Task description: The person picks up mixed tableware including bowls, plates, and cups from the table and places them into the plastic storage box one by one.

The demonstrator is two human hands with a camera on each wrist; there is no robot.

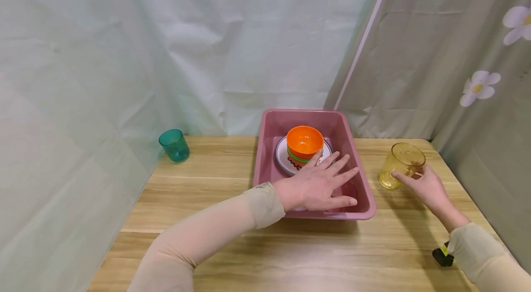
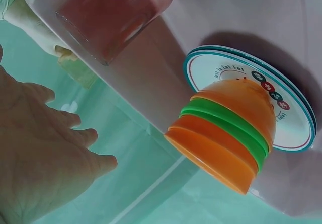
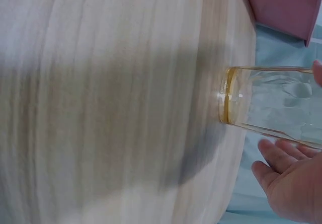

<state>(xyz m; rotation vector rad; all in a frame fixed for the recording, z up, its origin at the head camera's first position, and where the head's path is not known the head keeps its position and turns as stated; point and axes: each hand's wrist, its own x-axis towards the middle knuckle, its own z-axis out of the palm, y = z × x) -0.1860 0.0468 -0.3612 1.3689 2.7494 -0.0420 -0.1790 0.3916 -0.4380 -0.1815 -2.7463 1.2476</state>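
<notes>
My left hand (image 1: pixel 321 186) hovers over the pink basin (image 1: pixel 265 158), fingers spread and holding nothing. Inside the basin, stacked orange and green bowls (image 2: pixel 221 128) stand on white plates (image 2: pixel 297 128) with dark rims. A clear glass (image 2: pixel 108 20) also shows in the basin in the left wrist view; the left hand mostly hides it in the head view. To the right of the basin, my right hand (image 1: pixel 427 188) grips a yellow see-through cup (image 3: pixel 274 100), thumb on the near side and fingers round the far side. Whether the cup's base touches the table is hard to tell.
A teal cup (image 1: pixel 175 145) stands at the table's back left. Near my right sleeve lies a small black and yellow object (image 1: pixel 443 255). Pale curtains (image 1: pixel 249 43) hang behind and beside the wooden table (image 1: pixel 199 190).
</notes>
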